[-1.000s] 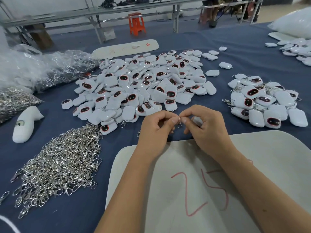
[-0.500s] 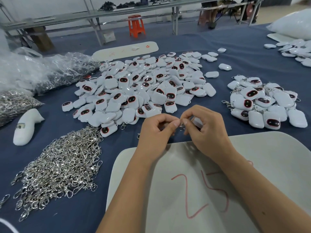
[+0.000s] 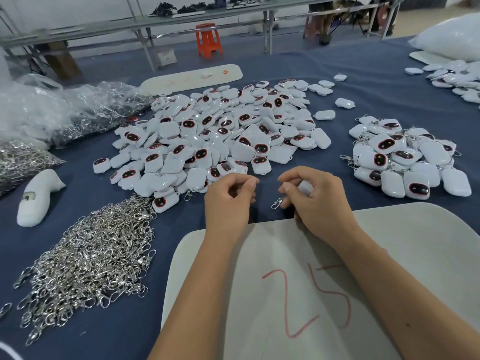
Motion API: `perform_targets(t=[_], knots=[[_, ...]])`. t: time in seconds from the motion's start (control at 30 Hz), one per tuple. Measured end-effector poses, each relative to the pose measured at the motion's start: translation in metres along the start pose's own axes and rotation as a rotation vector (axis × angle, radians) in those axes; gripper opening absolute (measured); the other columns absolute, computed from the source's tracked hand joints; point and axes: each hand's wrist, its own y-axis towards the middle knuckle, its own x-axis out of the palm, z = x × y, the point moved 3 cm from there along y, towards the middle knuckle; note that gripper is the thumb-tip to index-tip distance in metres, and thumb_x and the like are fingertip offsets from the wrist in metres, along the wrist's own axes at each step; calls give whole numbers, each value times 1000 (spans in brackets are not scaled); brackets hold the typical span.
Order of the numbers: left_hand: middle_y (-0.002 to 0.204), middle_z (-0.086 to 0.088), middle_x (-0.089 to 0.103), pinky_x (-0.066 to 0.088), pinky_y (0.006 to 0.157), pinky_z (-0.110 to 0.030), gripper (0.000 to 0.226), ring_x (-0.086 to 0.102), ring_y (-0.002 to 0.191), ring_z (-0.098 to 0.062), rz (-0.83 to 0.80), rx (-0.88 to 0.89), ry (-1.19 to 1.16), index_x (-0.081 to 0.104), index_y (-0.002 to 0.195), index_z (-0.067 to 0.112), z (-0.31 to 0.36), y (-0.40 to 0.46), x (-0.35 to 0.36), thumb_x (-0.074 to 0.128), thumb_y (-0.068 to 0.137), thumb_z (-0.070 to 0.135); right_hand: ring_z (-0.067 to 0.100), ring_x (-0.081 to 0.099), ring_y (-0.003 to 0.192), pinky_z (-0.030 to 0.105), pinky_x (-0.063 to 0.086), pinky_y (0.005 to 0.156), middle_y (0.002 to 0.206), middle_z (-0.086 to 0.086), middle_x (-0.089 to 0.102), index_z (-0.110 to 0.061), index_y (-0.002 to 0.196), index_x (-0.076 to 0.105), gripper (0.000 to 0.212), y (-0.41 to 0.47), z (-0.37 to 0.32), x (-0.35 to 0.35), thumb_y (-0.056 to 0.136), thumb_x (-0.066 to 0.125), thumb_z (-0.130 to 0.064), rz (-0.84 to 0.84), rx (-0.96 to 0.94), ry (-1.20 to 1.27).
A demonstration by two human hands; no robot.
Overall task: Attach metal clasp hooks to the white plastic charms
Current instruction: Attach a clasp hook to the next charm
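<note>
A: What's on the left of the desk (image 3: pixel 363 63)?
B: The loose clasp hooks (image 3: pixel 85 258), then the unfinished charms (image 3: pixel 215 136).
A: The hands?
B: The left hand (image 3: pixel 230 201) is curled, holding nothing. The right hand (image 3: pixel 315 201) grips a charm (image 3: pixel 305 187); its clasp (image 3: pixel 277 203) dangles below the fingers (image 3: pixel 288 188).

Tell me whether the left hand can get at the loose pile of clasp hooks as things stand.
Probably yes: the left hand holds nothing visible, and the clasp hook pile lies uncovered on its own side, with only bare blue cloth between.
</note>
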Motion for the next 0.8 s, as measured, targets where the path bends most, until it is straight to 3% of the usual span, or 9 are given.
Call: perform_targets(t=[0.1,0.23,0.37,0.5,0.63,0.8], knots=[[85,6,73,51,71,-19,6,65,74,-8,-50,8,98,76,92,20,-1,-1,2,73,90,15,17,63,43,22,51,45,71,-4,76,-26,90,73,21,2,4,-2,99,64,-10,4,63,19],[109,5,61,44,90,-22,31,53,101,-10,-232,214,534,73,110,25,1,-10,20,84,81,28,19,68,51,29,54,44,76,-5,75,-25,92,74,24,3,5,-1,99,61,-7,38,82,38],[103,6,58,42,87,-27,13,52,102,-17,-247,233,580,69,91,30,5,-11,26,80,86,27,13,68,68,30,56,69,80,-8,72,-24,98,78,22,2,1,-6,96,64,-7,146,-67,-160],[89,7,62,49,82,-40,16,58,87,-18,-208,224,521,65,81,22,5,-12,23,70,89,10,18,64,81,43,53,79,86,-3,69,-20,97,81,14,1,-7,-3,92,71,-10,17,-208,-363],[76,9,64,51,73,-42,18,59,75,-14,-198,222,461,62,81,20,4,-12,21,68,89,6,17,60,87,43,51,79,91,-4,65,-23,101,80,13,-1,-16,-2,93,72,-17,-159,-272,-432],[101,6,48,31,82,-25,12,38,97,-16,-160,296,683,61,94,25,2,-13,22,71,89,28,20,59,95,41,51,81,111,-7,57,-24,110,78,20,-4,-24,4,99,61,-22,-255,-227,-584]])
